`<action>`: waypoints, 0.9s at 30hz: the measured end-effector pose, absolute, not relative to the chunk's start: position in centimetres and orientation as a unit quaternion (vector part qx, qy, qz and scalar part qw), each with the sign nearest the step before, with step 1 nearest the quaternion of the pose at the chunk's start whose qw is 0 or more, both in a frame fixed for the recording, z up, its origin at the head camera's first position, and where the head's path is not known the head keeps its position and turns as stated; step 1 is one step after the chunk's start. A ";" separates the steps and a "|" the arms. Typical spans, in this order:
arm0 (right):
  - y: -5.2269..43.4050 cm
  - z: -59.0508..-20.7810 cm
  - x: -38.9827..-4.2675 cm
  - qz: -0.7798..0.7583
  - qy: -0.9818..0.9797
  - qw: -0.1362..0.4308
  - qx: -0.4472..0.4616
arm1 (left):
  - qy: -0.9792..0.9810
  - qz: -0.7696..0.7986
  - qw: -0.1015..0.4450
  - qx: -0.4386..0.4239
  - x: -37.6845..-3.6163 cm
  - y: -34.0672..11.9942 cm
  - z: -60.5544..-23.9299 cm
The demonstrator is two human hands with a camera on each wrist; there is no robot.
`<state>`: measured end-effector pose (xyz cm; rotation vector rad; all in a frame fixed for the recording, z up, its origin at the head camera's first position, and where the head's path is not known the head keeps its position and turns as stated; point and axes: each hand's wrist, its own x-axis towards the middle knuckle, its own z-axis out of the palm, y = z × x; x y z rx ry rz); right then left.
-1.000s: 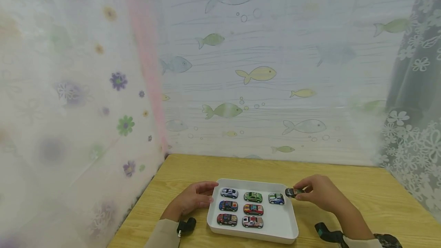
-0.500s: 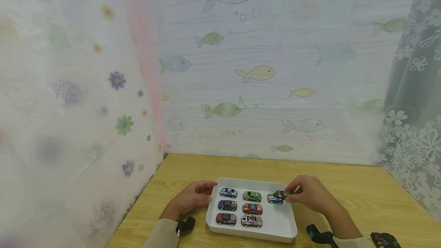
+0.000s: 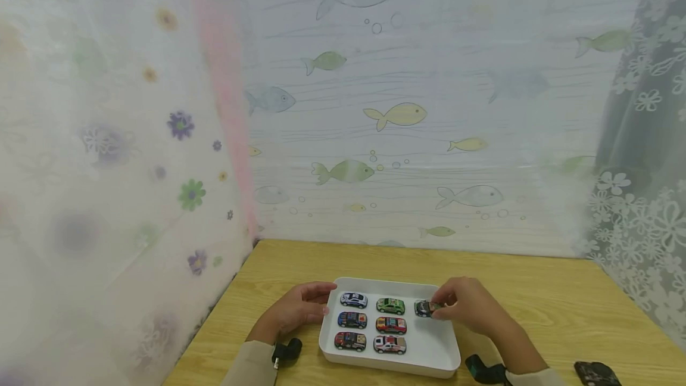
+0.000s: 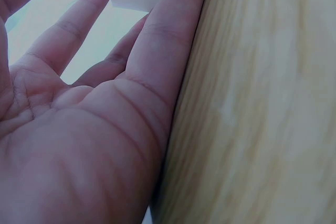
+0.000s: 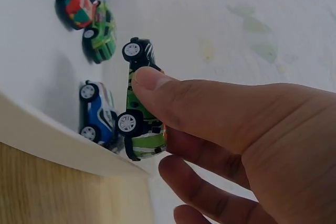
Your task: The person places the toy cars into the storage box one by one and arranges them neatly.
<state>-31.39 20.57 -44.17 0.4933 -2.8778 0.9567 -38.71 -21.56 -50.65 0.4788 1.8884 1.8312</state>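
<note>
A white tray lies on the wooden table with several small toy cars in it. My right hand pinches a black-and-green toy car between thumb and fingers, over the tray's far right corner. In the right wrist view a blue-and-white toy car stands on the tray floor just beyond the held one; the head view hides it behind the held car. My left hand rests at the tray's left wall with its fingers extended, fingertips at the rim; in the left wrist view the palm holds nothing.
Left in the tray are a white car, a blue car and a dark red car. The middle column has a green car, a red-yellow car and a white-red car. A dark flat object lies right.
My right hand has carried the black-and-green toy car leftward from outside the tray's right rim to over the blue-and-white car. The left hand stays at the tray's left wall.
</note>
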 end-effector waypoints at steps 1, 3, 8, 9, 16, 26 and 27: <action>20.5 -44.3 -31.4 0.311 -0.936 0.033 0.160 | 0.687 0.667 0.233 0.172 -38.7 -21.6 -50.7; 20.3 -44.5 -31.4 0.313 -0.936 0.028 0.161 | 0.687 0.667 0.232 0.171 -38.7 -21.5 -50.7; 20.1 -44.9 -31.5 0.307 -0.938 0.016 0.159 | 0.686 0.668 0.232 0.171 -38.7 -21.5 -50.7; 20.1 -45.0 -31.5 0.304 -0.939 0.014 0.159 | 0.685 0.669 0.233 0.169 -38.7 -21.4 -50.7; 20.0 -45.3 -31.6 0.298 -0.940 0.012 0.164 | 0.681 0.671 0.235 0.174 -38.6 -21.4 -50.7; 19.8 -45.3 -31.7 0.301 -0.940 0.003 0.160 | 0.687 0.666 0.234 0.171 -38.6 -21.4 -50.5; 19.8 -45.4 -31.7 0.301 -0.941 0.002 0.158 | 0.686 0.667 0.235 0.170 -38.6 -21.4 -50.4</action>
